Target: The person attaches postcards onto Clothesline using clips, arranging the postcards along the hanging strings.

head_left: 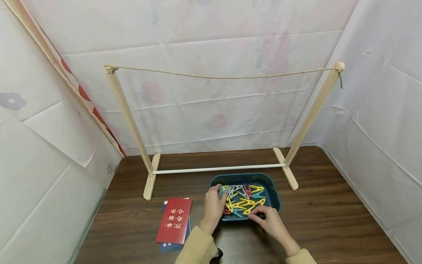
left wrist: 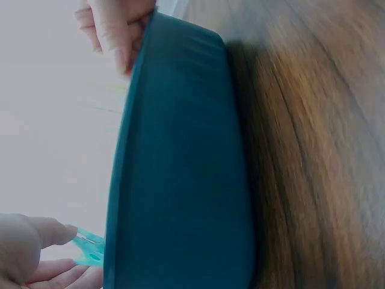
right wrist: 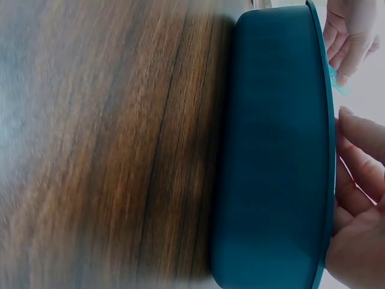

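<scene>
While yellow, red and grey clips [head_left: 247, 201] lie jumbled in the tray [head_left: 273, 196], the left hand [head_left: 213, 205] reaches over its nine o'clock, the right hand [head_left: 271, 222] its five. Left wrist: the hand pinches a teal clip [left wrist: 91, 259]. Right wrist: fingers [right wrist: 361, 171] bent, grip impossible to tell.

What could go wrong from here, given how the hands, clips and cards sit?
The left hand pinches a small turquoise clothespin near its fingertips, so it might slip back into the dark teal rectangular tray.

The yellow, red, grey and blue clothespins overlap in a jumble, so lifting one could drag others along.

The beige left sleeve is close to the red rectangular card with white characters, stacked askew; a careless elbow might shift it.
</scene>
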Action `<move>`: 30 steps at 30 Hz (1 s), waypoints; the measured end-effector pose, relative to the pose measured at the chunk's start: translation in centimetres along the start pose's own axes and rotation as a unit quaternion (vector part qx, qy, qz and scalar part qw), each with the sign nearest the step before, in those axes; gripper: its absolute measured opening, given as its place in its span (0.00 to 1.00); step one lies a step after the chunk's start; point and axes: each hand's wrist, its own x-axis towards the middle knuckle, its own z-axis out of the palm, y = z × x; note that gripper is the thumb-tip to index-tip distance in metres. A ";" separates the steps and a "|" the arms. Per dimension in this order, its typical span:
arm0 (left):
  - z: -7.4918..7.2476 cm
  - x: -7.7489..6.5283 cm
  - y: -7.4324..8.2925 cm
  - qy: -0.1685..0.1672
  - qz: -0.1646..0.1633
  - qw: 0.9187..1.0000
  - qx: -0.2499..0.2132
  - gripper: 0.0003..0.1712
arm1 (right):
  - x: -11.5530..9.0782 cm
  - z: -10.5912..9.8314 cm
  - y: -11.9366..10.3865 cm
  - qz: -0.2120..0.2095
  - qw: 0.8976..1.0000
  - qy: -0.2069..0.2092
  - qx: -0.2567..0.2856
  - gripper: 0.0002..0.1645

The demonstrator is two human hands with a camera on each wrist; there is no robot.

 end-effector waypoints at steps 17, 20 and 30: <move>-0.5 -2.2 1.9 -0.010 0.020 0.998 -0.061 0.16 | -0.1 0.3 -0.7 0.022 0.998 0.033 0.055 0.02; -0.7 -2.6 2.3 -0.019 0.023 0.997 -0.068 0.16 | -0.1 0.3 -0.9 0.013 0.997 0.036 0.069 0.02; -1.7 -3.3 4.1 -0.042 0.032 0.996 -0.075 0.16 | 0.1 -0.7 -3.7 0.019 0.992 0.073 0.101 0.04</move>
